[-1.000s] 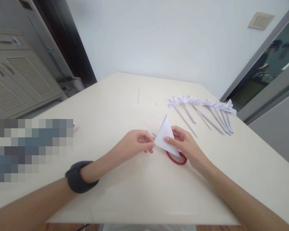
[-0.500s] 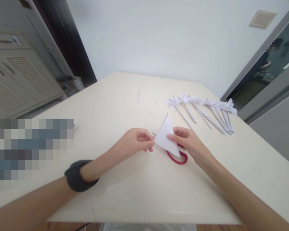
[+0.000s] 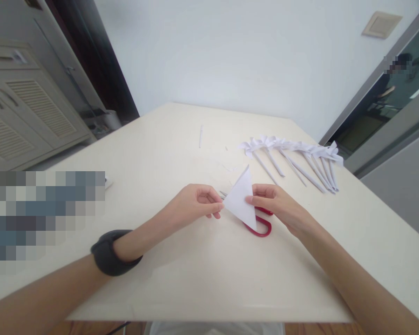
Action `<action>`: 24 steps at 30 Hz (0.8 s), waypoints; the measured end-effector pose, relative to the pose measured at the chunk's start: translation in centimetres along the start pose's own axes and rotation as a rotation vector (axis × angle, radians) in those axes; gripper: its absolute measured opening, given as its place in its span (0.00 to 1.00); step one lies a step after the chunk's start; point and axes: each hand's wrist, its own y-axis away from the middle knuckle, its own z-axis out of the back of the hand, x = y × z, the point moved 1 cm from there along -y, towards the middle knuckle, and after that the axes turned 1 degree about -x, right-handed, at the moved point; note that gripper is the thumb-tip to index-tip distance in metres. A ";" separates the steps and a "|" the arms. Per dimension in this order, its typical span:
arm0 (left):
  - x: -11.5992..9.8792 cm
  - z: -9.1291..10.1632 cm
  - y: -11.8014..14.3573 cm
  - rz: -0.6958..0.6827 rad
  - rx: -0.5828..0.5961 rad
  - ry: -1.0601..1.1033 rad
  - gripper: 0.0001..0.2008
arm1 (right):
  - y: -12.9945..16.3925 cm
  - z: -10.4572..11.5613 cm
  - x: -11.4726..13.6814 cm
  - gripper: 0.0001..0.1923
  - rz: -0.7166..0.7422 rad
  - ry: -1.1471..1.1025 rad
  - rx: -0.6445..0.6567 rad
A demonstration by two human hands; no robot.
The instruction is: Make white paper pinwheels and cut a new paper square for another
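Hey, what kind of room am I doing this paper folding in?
Probably a room in a home or small office: a plain cream table pushed to a white wall, a louvred cabinet on the left, and a glass door on the right.

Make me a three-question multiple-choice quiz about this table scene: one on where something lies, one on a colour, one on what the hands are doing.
1. Where do the paper pinwheels lie?
A. at the table's far right
B. on the floor
C. in a drawer

2. What colour are the scissors' handles?
A. blue
B. red
C. black

3. How is the folded paper triangle held?
A. lying flat, untouched
B. by one hand
C. pinched by both hands

Answers: 1 A, they lie in a row there; 2 B, red loops show beneath the paper; 3 C, left hand and right hand each grip an edge.
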 end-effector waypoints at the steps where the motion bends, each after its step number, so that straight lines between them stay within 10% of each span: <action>1: -0.1 0.0 0.1 0.007 0.002 -0.002 0.07 | 0.0 0.1 0.0 0.10 -0.001 0.009 0.000; 24: -0.5 0.0 0.1 0.018 0.031 0.001 0.08 | -0.4 0.3 -0.2 0.14 0.006 0.000 -0.051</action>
